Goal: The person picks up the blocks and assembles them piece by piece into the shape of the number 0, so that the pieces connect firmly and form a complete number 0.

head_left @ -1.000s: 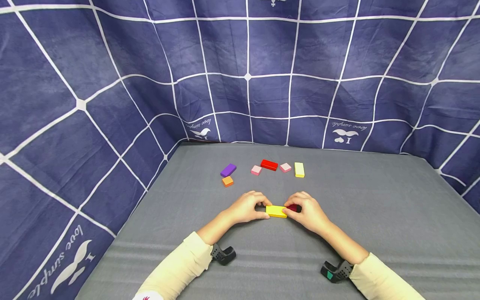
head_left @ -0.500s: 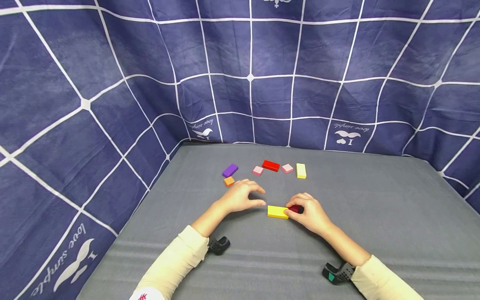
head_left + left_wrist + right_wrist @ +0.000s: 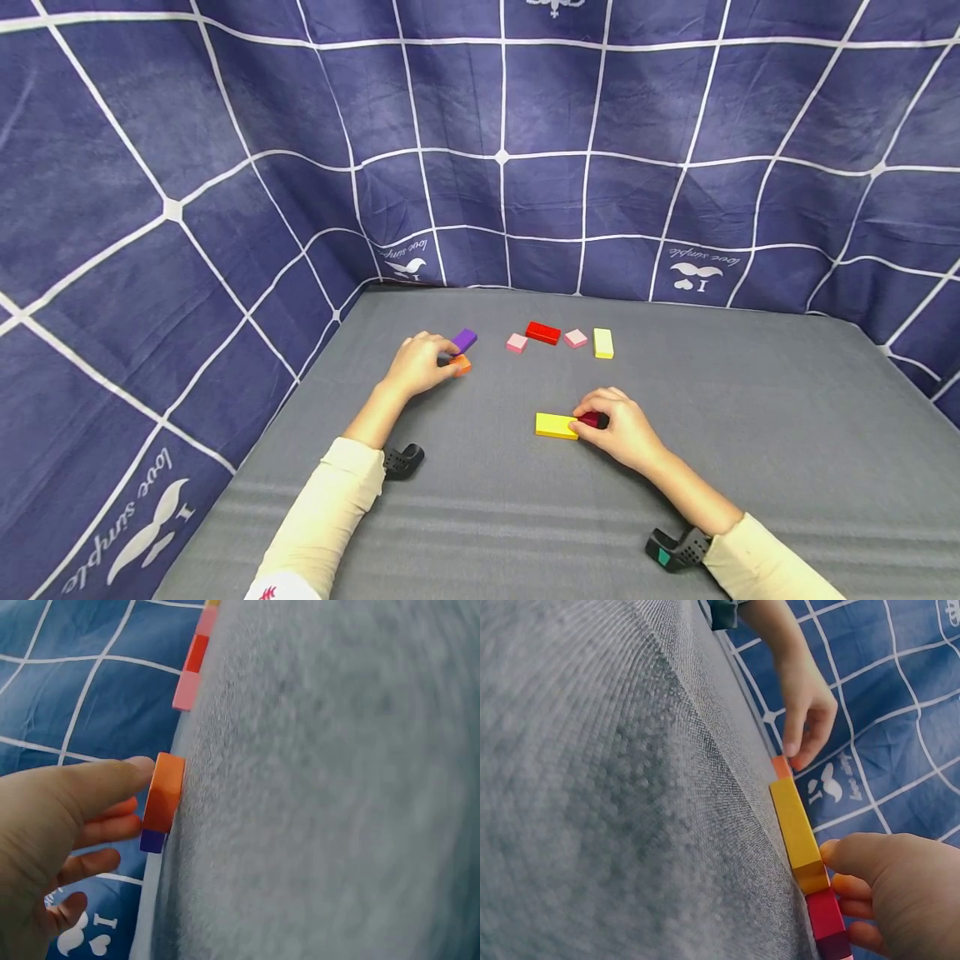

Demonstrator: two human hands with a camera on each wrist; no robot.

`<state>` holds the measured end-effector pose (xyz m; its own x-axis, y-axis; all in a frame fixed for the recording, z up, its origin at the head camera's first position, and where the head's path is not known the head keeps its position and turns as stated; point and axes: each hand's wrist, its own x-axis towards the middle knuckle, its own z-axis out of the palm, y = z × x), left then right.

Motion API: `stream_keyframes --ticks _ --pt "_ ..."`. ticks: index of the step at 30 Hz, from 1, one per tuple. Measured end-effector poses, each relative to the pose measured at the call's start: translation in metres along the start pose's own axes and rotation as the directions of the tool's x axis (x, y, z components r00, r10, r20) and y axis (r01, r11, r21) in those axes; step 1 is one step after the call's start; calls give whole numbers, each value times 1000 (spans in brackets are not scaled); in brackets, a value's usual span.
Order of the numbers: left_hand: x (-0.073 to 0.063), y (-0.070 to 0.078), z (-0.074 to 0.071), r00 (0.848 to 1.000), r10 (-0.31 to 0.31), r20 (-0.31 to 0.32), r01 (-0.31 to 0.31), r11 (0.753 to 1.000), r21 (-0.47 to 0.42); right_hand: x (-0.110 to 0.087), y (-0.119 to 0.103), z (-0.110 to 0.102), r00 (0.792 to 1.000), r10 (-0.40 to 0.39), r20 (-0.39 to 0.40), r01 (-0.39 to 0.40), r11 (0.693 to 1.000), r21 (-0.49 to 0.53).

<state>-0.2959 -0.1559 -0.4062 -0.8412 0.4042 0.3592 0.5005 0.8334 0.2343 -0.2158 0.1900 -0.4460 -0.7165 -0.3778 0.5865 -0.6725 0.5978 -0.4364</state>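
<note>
In the head view my left hand (image 3: pixel 422 364) is at the small orange block (image 3: pixel 462 365), thumb and fingertips at its edges in a pinch. A purple block (image 3: pixel 464 340) lies right behind the orange one, close to the index fingertip. My right hand (image 3: pixel 618 425) pinches the right end of a yellow block (image 3: pixel 553 425) lying on the grey surface. Under that palm, end to end with the yellow block, sits a dark red block (image 3: pixel 826 922), partly hidden by the hand in the head view. The right wrist view shows the thumb against the yellow block's side.
Farther back stand a pink block (image 3: pixel 517 343), a red block (image 3: pixel 543 333), another pink block (image 3: pixel 576 338) and a pale yellow block (image 3: pixel 603 343). The grey cloth surface (image 3: pixel 480 517) ends at a blue curtain (image 3: pixel 547 200) with white grid lines.
My left hand has let go of the yellow block's left end and moved left and away from me to the orange block. The right hand stays at the yellow block.
</note>
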Motion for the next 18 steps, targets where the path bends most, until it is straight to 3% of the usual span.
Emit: stream_keyframes --ticks 7,13,18 --pt "-3 -6 9 998 -51 29 51 999 6 -1 -1 -1 1000 9 0 -9 1000 -10" --pt "-4 -9 14 993 -119 26 121 990 -79 -1 0 0 1000 6 0 -6 1000 -2" --pt "-4 -6 17 990 -141 15 142 979 -149 -1 0 0 1000 18 4 -18 1000 -4"
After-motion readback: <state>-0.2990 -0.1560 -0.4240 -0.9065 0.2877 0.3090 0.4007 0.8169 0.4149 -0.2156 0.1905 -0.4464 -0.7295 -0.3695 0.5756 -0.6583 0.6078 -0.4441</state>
